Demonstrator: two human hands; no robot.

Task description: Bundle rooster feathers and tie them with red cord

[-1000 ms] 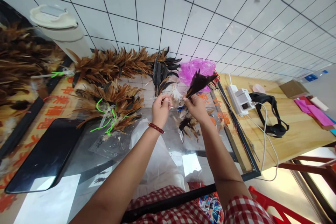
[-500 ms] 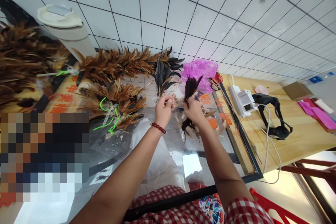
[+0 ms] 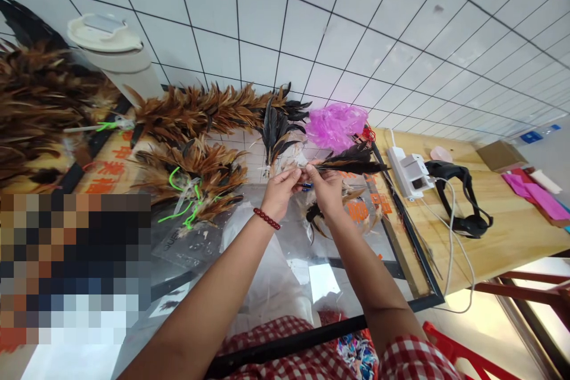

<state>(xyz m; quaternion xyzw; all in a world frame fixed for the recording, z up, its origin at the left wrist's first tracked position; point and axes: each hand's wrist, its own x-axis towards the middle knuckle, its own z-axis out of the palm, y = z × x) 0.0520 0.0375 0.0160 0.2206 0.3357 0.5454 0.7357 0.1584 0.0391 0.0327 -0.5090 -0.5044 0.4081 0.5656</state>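
Observation:
A small bunch of dark feathers (image 3: 356, 161) lies level between my hands, its tips pointing right. My right hand (image 3: 327, 193) pinches the bunch near its base. With thumb and fingers closed, my left hand (image 3: 281, 190) grips the thin quill ends. A small dark-blue object (image 3: 307, 187) shows between the hands; its kind is unclear. Just beyond my left hand stands another bunch of black feathers (image 3: 274, 130). Loose brown and black feathers (image 3: 315, 217) lie under my right hand, partly hidden by it.
A brown feather duster (image 3: 205, 108) lies along the wall, with a feather pile tied with green string (image 3: 196, 175) before it. A pink plastic bag (image 3: 336, 124) is at the back. A white tumbler (image 3: 120, 62) stands left; a power strip (image 3: 409, 172) and black headband (image 3: 463, 202) lie right.
The feather bunch in my right hand has swung from pointing up to pointing right. My left hand has moved in and closed on its quill ends.

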